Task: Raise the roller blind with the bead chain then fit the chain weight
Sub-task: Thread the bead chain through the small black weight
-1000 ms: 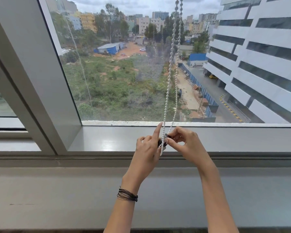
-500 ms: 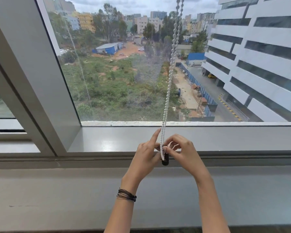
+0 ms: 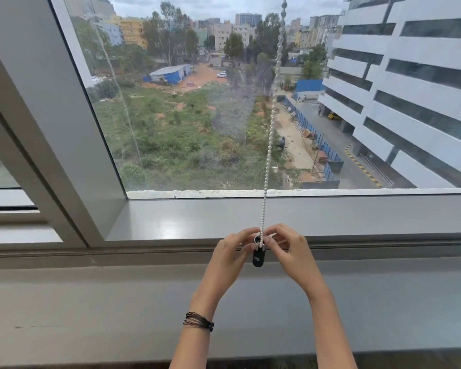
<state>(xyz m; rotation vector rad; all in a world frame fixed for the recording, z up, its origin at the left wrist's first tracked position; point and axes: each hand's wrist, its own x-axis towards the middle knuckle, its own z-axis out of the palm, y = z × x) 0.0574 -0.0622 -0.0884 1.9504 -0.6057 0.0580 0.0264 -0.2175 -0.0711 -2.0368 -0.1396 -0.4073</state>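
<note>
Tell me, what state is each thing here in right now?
Chain: hangs straight down, bottom end at the weight.
Weight: upright, between both hands.
Left hand: pinches the weight's top.
Right hand: pinches the chain.
Wristband: on the left wrist.

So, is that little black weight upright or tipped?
Upright: the chain weight has its rounded end down and open top up, in line with the bead chain.
</note>
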